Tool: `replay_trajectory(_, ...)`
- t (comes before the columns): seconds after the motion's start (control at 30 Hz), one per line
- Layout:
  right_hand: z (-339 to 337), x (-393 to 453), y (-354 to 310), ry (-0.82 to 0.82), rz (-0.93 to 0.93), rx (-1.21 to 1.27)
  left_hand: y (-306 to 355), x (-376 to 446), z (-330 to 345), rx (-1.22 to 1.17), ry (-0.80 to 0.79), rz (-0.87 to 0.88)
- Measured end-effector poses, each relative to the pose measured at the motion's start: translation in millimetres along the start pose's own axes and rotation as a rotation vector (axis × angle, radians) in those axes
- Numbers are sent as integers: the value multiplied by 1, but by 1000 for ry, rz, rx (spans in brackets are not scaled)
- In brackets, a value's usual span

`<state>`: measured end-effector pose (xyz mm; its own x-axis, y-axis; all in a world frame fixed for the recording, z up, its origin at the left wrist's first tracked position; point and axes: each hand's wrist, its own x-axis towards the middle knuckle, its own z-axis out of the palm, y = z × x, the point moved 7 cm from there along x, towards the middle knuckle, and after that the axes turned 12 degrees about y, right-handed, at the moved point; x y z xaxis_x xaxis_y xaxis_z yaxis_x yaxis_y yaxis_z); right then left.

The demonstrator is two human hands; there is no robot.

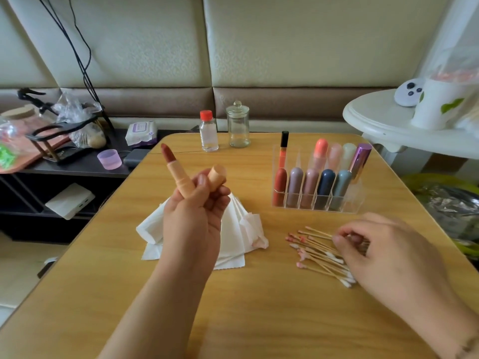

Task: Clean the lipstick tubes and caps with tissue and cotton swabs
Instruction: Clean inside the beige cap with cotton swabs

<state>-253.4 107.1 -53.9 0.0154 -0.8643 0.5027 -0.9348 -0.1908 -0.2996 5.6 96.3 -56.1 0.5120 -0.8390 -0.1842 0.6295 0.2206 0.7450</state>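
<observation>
My left hand [193, 216] is raised over the table and grips an open peach lipstick tube [177, 172] with its dark red stick up, plus the matching peach cap [217, 176] beside it. Under that hand lies a crumpled white tissue [233, 229] with pink smears. My right hand [381, 252] rests on a pile of cotton swabs [318, 252], several with pink tips, and its thumb and fingers pinch at one of them. A clear acrylic organizer [318, 203] holds several capped lipsticks at the right.
A red-capped clear bottle [208, 132] and a lidded glass jar [238, 125] stand at the wooden table's [259, 320] far edge. A dark shelf with clutter and a purple cup [109, 158] sits left. A white round side table [375, 117] is at the right.
</observation>
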Motion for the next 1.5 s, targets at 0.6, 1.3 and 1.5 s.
replay_trajectory(0.6, 30, 21, -116, -96, -206, -62, 0, 8, -12, -25, 115, -23)
replay_trajectory(1.3, -14, 18, -61, 185, 32, 924, -35, -32, 24, 261, -370, -83)
replay_trajectory(1.5, -15, 14, -68, 60, 35, 1017, -40, -30, 22, 274, -366, -99)
